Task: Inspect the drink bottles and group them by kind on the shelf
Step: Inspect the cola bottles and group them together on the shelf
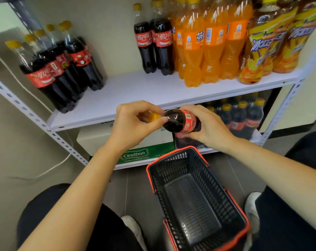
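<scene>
Head view, centre of frame: fingers [144, 105] of the left hand [133, 124] curled and pinching the yellow cap [155, 116] of a cola bottle [173, 120], thumb underneath. Fingers [191, 108] of the right hand [209, 125] wrapped round the red-labelled body, thumb below. Bottle lying roughly level, cap toward frame left, held in the air just in front of the white shelf [135, 91]. Looks full, so probably fairly heavy; firm, smooth plastic, likely slick where bare; surest hold round the labelled middle, not the cap. Both forearms reaching up from the lower corners, wrists bent slightly inward. Further out: cola group [63, 69] at upper left, two more colas [153, 46] at upper centre beside orange sodas [207, 48], tea bottles [271, 42] at upper right. Black basket [171, 167] on the floor, below the hands.
</scene>
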`<state>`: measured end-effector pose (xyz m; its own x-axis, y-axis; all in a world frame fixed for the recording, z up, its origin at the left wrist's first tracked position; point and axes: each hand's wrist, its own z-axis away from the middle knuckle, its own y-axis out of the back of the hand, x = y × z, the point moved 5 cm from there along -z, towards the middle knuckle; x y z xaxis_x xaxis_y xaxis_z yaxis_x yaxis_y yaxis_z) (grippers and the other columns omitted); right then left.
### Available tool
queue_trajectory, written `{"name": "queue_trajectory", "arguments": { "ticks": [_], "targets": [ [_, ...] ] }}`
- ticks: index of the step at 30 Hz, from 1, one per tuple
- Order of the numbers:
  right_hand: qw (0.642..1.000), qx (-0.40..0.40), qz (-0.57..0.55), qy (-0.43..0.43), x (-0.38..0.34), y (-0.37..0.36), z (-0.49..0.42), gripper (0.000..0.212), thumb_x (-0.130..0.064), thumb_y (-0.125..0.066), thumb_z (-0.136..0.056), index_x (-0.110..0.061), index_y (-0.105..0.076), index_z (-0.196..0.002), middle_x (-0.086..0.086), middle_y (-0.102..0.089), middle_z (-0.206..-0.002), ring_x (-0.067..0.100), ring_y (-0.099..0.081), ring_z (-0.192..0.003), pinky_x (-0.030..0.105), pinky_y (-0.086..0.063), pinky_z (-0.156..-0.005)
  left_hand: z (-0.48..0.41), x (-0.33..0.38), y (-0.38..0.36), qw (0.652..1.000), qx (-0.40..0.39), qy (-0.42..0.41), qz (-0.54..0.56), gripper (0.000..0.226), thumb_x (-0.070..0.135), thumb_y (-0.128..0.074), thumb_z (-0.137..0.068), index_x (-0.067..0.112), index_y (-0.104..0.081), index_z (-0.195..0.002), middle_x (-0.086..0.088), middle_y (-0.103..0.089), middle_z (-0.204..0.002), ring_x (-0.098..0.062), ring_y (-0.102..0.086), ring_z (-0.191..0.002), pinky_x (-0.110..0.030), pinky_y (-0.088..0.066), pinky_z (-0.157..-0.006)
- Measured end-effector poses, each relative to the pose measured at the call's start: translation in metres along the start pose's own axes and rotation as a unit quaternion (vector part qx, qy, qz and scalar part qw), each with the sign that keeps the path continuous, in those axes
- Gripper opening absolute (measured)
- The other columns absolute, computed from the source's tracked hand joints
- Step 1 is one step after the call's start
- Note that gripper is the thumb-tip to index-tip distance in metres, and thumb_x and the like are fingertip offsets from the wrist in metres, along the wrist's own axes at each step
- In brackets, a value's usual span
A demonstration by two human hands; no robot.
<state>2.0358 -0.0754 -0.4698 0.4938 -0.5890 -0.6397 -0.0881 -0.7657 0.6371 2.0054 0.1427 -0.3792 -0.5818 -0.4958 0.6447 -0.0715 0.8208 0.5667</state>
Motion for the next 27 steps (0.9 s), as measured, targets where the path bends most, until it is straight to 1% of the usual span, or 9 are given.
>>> {"name": "queue_trajectory", "arguments": {
  "ticks": [2, 4, 7, 11, 13, 17, 22, 25, 27],
  "targets": [
    [1.000, 0.010, 0.011, 0.002, 0.000, 0.003, 0.000, 0.087, -0.024, -0.093, -0.069, -0.040, -0.046, -0.140, -0.010, -0.057, -0.136, 0.015, -0.056, -0.123, 0.047, -0.048, -0.105, -0.001, -0.004, -0.001, 0.998, 0.010, 0.047, 0.037, 0.009, 0.014, -0.082, -0.085, 0.008, -0.080, -0.092, -0.008, -0.076, -0.080, -0.024, -0.069, -0.069, -0.040, -0.059, -0.068],
    [1.000, 0.017, 0.014, 0.003, -0.001, 0.004, 0.000, 0.088, -0.024, -0.093, -0.069, -0.041, -0.044, -0.139, -0.008, -0.058, -0.137, 0.015, -0.055, -0.123, 0.046, -0.047, -0.105, -0.003, -0.007, -0.003, 0.987, 0.019, 0.095, 0.129, 0.007, 0.009, -0.074, -0.091, 0.004, -0.079, -0.091, -0.016, -0.077, -0.084, -0.018, -0.071, -0.072, -0.033, -0.060, -0.068],
    [1.000, 0.016, -0.007, -0.001, -0.001, 0.005, -0.001, 0.089, -0.022, -0.093, -0.069, -0.041, -0.042, -0.140, -0.008, -0.060, -0.135, 0.010, -0.054, -0.122, 0.042, -0.046, -0.106, -0.003, -0.008, -0.004, 0.969, 0.035, 0.115, 0.216, 0.013, 0.003, -0.066, -0.095, 0.008, -0.078, -0.098, -0.016, -0.078, -0.093, -0.023, -0.073, -0.083, -0.030, -0.062, -0.074],
    [0.999, -0.002, -0.052, -0.005, -0.002, 0.003, -0.002, 0.084, -0.023, -0.094, -0.071, -0.037, -0.049, -0.140, -0.016, -0.061, -0.133, 0.006, -0.056, -0.124, 0.039, -0.048, -0.107, -0.003, -0.008, -0.003, 0.970, 0.017, 0.072, 0.231, 0.023, 0.004, -0.067, -0.094, 0.009, -0.073, -0.116, -0.011, -0.077, -0.109, -0.028, -0.074, -0.098, -0.035, -0.061, -0.084],
    [0.996, -0.021, -0.083, -0.012, -0.003, 0.001, -0.003, 0.081, -0.024, -0.093, -0.073, -0.033, -0.051, -0.141, -0.014, -0.063, -0.134, 0.006, -0.058, -0.126, 0.040, -0.050, -0.107, -0.002, -0.007, -0.002, 0.970, 0.020, 0.050, 0.236, 0.027, 0.004, -0.072, -0.090, 0.010, -0.073, -0.116, -0.009, -0.077, -0.112, -0.029, -0.073, -0.101, -0.037, -0.060, -0.089],
    [0.992, -0.064, -0.110, -0.021, -0.007, 0.000, -0.006, 0.086, -0.023, -0.092, -0.074, -0.028, -0.048, -0.148, -0.011, -0.061, -0.139, 0.008, -0.057, -0.129, 0.042, -0.049, -0.109, -0.001, -0.006, -0.003, 0.970, 0.065, 0.032, 0.234, 0.028, -0.002, -0.078, -0.083, 0.010, -0.075, -0.109, -0.005, -0.078, -0.108, -0.022, -0.075, -0.097, -0.029, -0.058, -0.085],
    [0.978, -0.123, -0.165, -0.026, -0.013, -0.005, -0.005, 0.086, -0.019, -0.090, -0.076, -0.032, -0.047, -0.149, -0.018, -0.061, -0.138, -0.002, -0.057, -0.127, 0.024, -0.047, -0.105, 0.000, -0.011, -0.001, 0.951, 0.177, 0.056, 0.246, 0.016, 0.002, -0.084, -0.079, 0.007, -0.078, -0.093, -0.006, -0.080, -0.096, -0.022, -0.077, -0.092, -0.031, -0.059, -0.083],
    [0.960, -0.164, -0.223, -0.048, -0.013, -0.008, -0.004, 0.078, -0.012, -0.089, -0.077, -0.026, -0.052, -0.145, -0.014, -0.067, -0.132, 0.002, -0.061, -0.123, 0.018, -0.049, -0.100, -0.003, -0.016, -0.001, 0.944, 0.177, 0.084, 0.266, 0.014, 0.006, -0.082, -0.082, 0.011, -0.078, -0.094, -0.005, -0.080, -0.093, -0.020, -0.076, -0.084, -0.031, -0.059, -0.077],
    [0.947, -0.186, -0.251, -0.068, -0.015, -0.010, -0.002, 0.071, -0.010, -0.088, -0.078, -0.023, -0.055, -0.141, -0.013, -0.070, -0.127, 0.003, -0.064, -0.120, 0.015, -0.050, -0.095, -0.005, -0.020, -0.004, 0.935, 0.156, 0.100, 0.302, 0.014, 0.004, -0.075, -0.087, 0.012, -0.076, -0.099, -0.003, -0.080, -0.094, -0.020, -0.076, -0.084, -0.028, -0.059, -0.074]
  ]
}}
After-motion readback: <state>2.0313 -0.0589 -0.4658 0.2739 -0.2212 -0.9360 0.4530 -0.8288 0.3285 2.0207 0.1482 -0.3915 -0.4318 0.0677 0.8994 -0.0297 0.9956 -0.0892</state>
